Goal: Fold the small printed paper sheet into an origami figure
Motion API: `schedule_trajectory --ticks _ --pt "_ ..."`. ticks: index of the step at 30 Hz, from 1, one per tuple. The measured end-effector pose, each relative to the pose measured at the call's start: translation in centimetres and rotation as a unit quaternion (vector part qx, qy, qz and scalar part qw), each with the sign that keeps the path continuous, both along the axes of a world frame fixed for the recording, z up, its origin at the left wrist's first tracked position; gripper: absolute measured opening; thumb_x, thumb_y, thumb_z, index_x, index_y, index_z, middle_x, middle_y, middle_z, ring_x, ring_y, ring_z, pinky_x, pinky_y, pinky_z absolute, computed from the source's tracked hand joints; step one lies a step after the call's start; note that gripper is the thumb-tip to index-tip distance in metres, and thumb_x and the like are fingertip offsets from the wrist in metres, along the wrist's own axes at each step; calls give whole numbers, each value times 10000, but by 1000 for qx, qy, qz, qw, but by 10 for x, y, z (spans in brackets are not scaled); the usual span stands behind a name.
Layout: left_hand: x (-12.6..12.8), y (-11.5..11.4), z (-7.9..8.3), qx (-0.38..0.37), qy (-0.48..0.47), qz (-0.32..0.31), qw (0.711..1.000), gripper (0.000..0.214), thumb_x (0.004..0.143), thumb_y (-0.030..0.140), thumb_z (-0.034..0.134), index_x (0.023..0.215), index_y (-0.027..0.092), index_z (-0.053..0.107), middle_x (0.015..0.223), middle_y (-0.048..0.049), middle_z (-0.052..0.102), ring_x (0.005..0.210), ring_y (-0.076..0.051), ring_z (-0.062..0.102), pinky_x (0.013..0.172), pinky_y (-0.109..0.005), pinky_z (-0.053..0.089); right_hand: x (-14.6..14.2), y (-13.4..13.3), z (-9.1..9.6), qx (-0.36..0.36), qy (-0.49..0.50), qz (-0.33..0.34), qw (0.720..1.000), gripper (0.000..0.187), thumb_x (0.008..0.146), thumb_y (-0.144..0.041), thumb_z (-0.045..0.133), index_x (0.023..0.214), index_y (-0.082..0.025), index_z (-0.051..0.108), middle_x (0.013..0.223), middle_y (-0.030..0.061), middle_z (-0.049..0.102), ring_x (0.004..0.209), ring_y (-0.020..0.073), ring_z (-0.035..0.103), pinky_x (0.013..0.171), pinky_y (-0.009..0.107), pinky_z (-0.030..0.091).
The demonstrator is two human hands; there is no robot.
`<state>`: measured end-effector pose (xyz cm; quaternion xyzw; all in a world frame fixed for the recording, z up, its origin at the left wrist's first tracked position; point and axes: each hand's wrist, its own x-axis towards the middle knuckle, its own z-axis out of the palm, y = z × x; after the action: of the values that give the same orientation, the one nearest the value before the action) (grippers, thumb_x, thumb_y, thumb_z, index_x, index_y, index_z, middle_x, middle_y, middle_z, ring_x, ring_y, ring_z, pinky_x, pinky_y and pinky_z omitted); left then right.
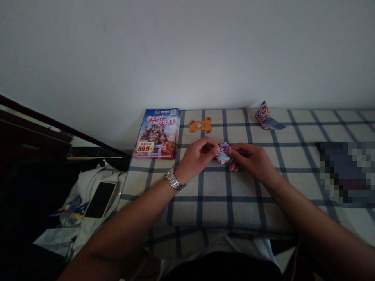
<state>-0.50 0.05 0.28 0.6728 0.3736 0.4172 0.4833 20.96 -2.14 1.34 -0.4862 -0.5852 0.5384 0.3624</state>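
Note:
Between my two hands is a small piece of folded printed paper (pixel 224 152), blue, white and red, held just above the checked tablecloth. My left hand (pixel 202 155), with a metal watch (pixel 175 179) on its wrist, pinches the left edge between thumb and index finger. At the opposite edge, my right hand (pixel 249 158) grips the paper with thumb and fingers. Farther back on the right stands another folded paper piece (pixel 266 118) with the same kind of print. A stack of printed flyers (pixel 157 134) lies at the table's back left.
A checked tablecloth (pixel 187 207) covers the table, which meets a white wall (pixel 205 54). An orange bear figure (pixel 200 125) is on the cloth. At the right lies a dark, pixelated object (pixel 348 171). Left of the table, a phone (pixel 101 199) rests on white bags.

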Motion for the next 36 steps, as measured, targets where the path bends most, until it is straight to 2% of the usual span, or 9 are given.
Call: schedule_trajectory --ticks 5,9,14,17,19,25,30,36 --pt "-2 1 -1 -3 19 -10 1000 223 962 383 683 986 162 659 861 -23 710 738 -116 707 671 -203 587 3 1 -1 10 -14 1 1000 351 906 -520 725 913 -170 741 586 -2 697 476 116 649 458 204 520" --pt "-2 0 -1 -6 33 -34 999 237 966 397 680 1026 168 690 919 -40 743 762 -125 725 707 -220 598 3 1 0 16 -15 -5 1000 329 893 -499 749 898 -170 753 604 9 714 486 118 655 467 205 532" --pt "0 -1 0 -9 -13 -7 1000 256 964 417 678 1012 166 672 921 -46 725 785 -134 709 716 -237 609 2 1 0 8 36 -28 999 340 905 -508 736 993 -180 748 677 30 756 566 146 713 549 234 608" --pt "0 0 -1 -2 -39 16 999 243 958 405 688 977 166 650 878 -28 692 758 -117 685 696 -221 599 0 1 -3 -22 48 8 999 327 893 -506 750 898 -179 736 745 51 776 646 169 753 618 260 648" --pt "0 1 -1 -11 -48 12 999 242 955 403 689 966 169 629 862 -18 674 743 -111 678 686 -219 597 0 0 -4 -21 53 6 998 318 898 -504 744 891 -186 732 770 51 782 674 174 762 653 275 661" --pt "0 1 -2 -36 3 -33 999 182 919 317 723 959 164 635 857 -31 711 763 -122 690 705 -219 575 1 1 -9 11 49 -41 998 289 897 -494 747 975 -216 734 805 32 777 688 174 750 664 290 661" --pt "1 -1 0 -72 6 -43 996 173 911 297 723 970 156 640 862 -39 733 734 -123 698 690 -225 576 3 1 -11 44 8 -26 999 257 933 -468 715 975 -214 722 754 16 758 641 151 723 651 267 622" --pt "1 -2 0 -74 1 -39 996 225 884 302 753 1018 156 646 876 -40 729 746 -130 699 685 -232 572 2 0 -8 66 -19 -26 997 272 939 -472 703 971 -202 708 745 21 751 642 166 718 651 285 595"
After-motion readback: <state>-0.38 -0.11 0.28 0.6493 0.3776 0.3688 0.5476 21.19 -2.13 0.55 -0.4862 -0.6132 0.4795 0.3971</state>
